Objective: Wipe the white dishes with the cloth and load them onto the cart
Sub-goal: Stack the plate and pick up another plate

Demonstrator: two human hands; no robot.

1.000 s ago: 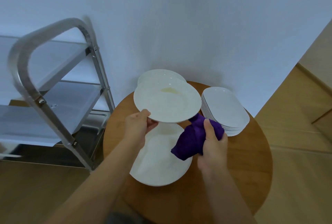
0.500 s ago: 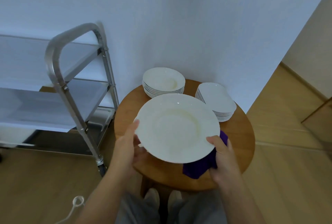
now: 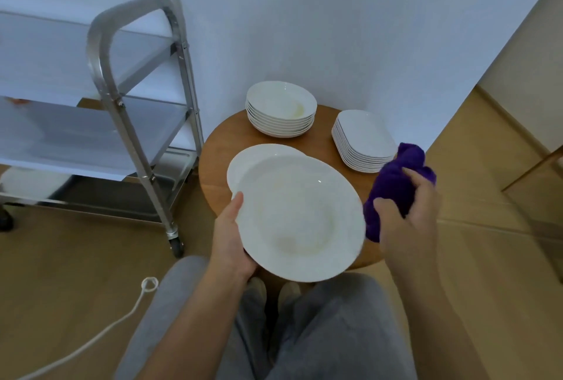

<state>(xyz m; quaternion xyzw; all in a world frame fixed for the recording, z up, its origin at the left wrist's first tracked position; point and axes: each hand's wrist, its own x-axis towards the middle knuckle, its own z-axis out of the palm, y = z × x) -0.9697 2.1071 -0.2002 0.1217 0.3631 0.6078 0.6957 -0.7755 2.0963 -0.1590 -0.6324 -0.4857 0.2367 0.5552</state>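
Left hand (image 3: 231, 242) has its grip on a white plate (image 3: 300, 218) at centre frame; right hand (image 3: 408, 215) clutches the purple cloth (image 3: 396, 184). Round wooden counter (image 3: 219, 154) against the white wall, steel cart (image 3: 137, 124) upper left.

Held plate (image 3: 300, 215): plain white, faint yellowish smear in the well. Bowl stack (image 3: 281, 109): white, yellow stain inside the top bowl. Rectangular dish stack (image 3: 364, 139): white, no pattern. Cloth (image 3: 396, 188): solid deep purple. Desk (image 3: 219, 151): warm brown wood. Cart (image 3: 128, 99): silver-grey metal. Trousers (image 3: 320, 334): grey. Floor (image 3: 61, 258): tan wood.
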